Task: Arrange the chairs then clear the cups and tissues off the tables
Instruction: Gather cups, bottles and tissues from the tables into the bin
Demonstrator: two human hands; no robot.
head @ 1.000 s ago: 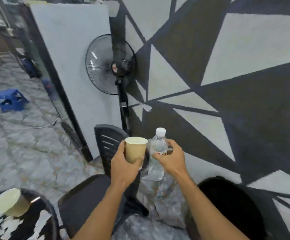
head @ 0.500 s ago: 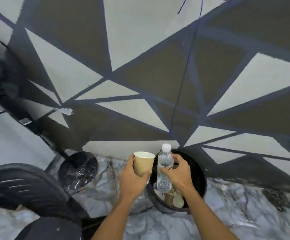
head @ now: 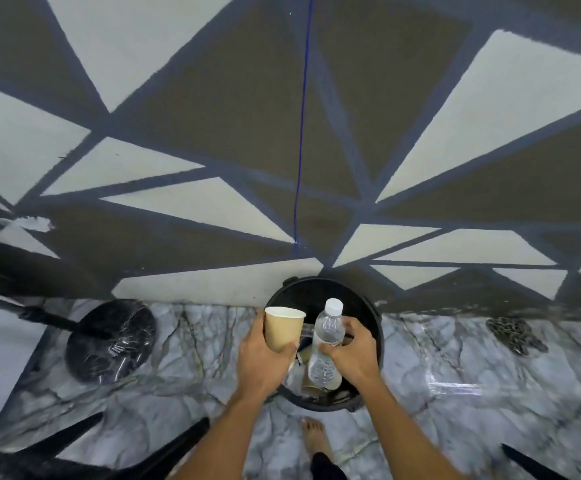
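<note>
Marble floor [head: 455, 368] spreads lower right; bin [head: 320, 289] sits against the wall [head: 213, 116].
My left grip [head: 261, 365] holds a paper cup [head: 284, 329], my right grip [head: 351, 355] a bottle [head: 329, 329], both over the bin.

Two hands: left hand [head: 261, 365], right hand [head: 353, 355]. One cup [head: 284, 329] in hand, one bottle [head: 327, 341]. One bin [head: 320, 283]; discarded cups inside, count unclear. One fan base [head: 109, 341], one bare foot [head: 313, 436], one chain heap [head: 516, 336], one blue cord [head: 301, 133].
</note>
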